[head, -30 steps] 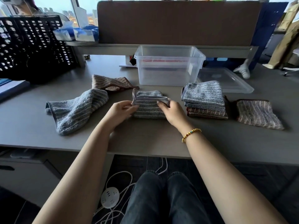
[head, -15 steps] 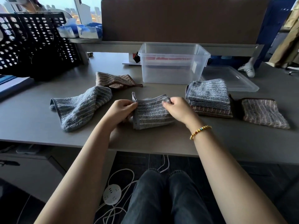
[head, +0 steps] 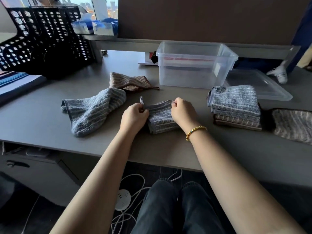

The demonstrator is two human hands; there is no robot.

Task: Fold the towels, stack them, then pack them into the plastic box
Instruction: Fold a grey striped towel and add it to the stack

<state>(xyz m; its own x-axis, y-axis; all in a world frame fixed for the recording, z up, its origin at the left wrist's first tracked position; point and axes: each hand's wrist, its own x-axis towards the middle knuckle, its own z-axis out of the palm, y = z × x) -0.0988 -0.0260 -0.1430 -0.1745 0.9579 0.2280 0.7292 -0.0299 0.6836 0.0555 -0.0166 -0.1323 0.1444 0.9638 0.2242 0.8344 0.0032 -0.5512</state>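
Left hand [head: 134, 116] pinching the left top corner of a folded grey towel [head: 161, 116], fingers curled round the edge. Right hand [head: 183, 112] pinching the right top corner likewise, gold bracelet [head: 195, 132] at the wrist. Towel stretched between both hands, its lower part resting on the worktop [head: 42, 119]. Left of the left hand, a crumpled blue towel [head: 91, 113], and beyond it a crumpled brown towel [head: 130, 81], touching. Right of the right hand, a stack [head: 234, 106] of folded towels, and farther right a single folded brown one [head: 293, 124]. Beyond the hands, clear plastic box [head: 194, 65], open, nothing visibly inside, with its lid [head: 258, 85] flat just behind the stack.
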